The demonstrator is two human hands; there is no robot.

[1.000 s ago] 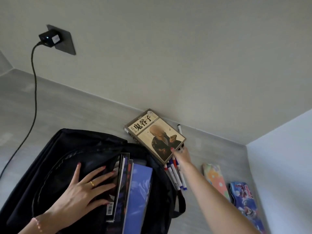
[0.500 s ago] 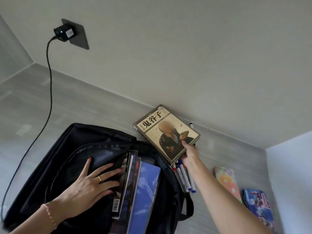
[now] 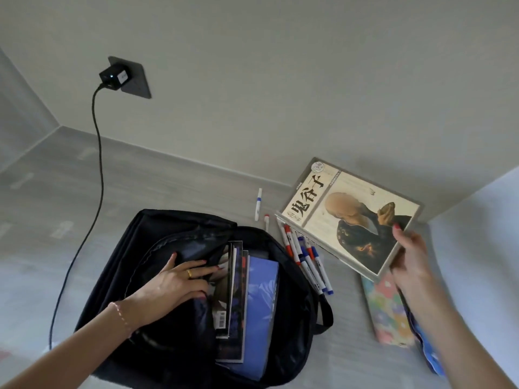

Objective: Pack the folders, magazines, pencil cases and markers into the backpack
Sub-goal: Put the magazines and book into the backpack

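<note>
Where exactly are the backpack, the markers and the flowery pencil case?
backpack (image 3: 157,231): head view, black top flap.
markers (image 3: 304,258): head view, middle of the bunch.
flowery pencil case (image 3: 389,313): head view, patterned top face.

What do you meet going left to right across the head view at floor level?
Black cable → left hand → backpack → markers → floral pencil case → right hand

Black backpack lies flat, mouth open, left-centre. Inside it: blue folder beside dark magazines, edges up. Beige-covered magazine tilted, lifted off the surface, far right. Red- and blue-capped markers lie clustered beneath it. Floral pencil case lies near right; blue pencil case beside it.
</note>
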